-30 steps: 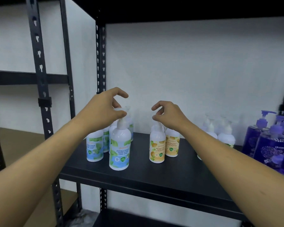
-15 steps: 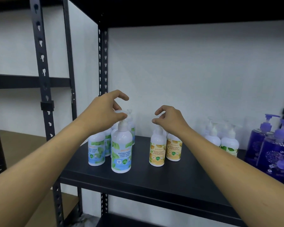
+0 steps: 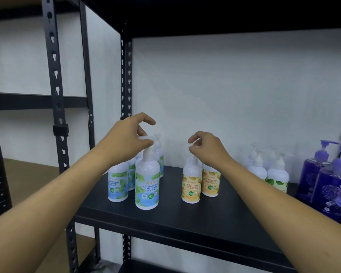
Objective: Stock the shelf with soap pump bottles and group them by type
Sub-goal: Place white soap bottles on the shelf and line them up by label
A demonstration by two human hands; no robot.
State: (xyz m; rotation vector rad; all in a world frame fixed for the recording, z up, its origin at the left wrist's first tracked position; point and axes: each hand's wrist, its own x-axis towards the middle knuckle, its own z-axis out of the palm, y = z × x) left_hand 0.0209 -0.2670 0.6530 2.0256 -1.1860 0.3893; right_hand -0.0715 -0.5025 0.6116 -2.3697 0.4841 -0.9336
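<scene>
A: Head view, go. Hands?

B: Left hand [image 3: 126, 138] sits centre-left of the frame, thumb and fingers curled onto the white pump head of the front mint bottle [image 3: 147, 184]. Pinching it at the top. The index finger arches above, not touching anything.

A: Right?

B: Right hand [image 3: 207, 146] is at centre, fingertips pinched together over the pump of the front yellow bottle [image 3: 192, 182]. The pump itself is mostly hidden under the fingers, so contact looks likely but I can't fully confirm the grip.

A: Where are the bottles?

B: All upright on the black shelf [image 3: 185, 223], mid-frame. Mint group is left of centre: the front one is nearest the edge, a second mint bottle [image 3: 118, 184] is just beside it on the left, and more are tucked behind. Yellow pair is at centre, the rear yellow bottle [image 3: 211, 180] just right of and behind the front one, nearly touching. There's a clear gap between the mint and yellow groups.

A: Right side?

B: White bottles with green leaf labels [image 3: 278, 174] are at centre-right, partly hidden by the right forearm. Purple bottles [image 3: 331, 186] are at the far right edge, blurred.

A: Background?

B: Black upright post [image 3: 56, 95] in the upper left, white wall [image 3: 224, 85] behind.
</scene>
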